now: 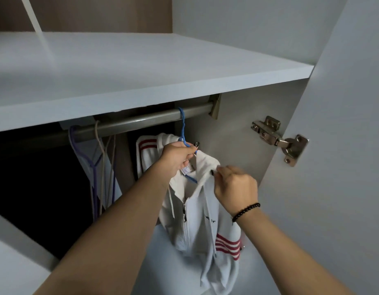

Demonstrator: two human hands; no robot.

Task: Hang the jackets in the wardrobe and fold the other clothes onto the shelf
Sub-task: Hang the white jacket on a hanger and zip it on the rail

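A white zip jacket [197, 220] with red stripes on its sleeves hung on a blue hanger [183, 126] hooked over the wardrobe rail [129, 122]. The left hand [178, 156] gripped the hanger; the right hand [235, 186] pinched the jacket's shoulder.
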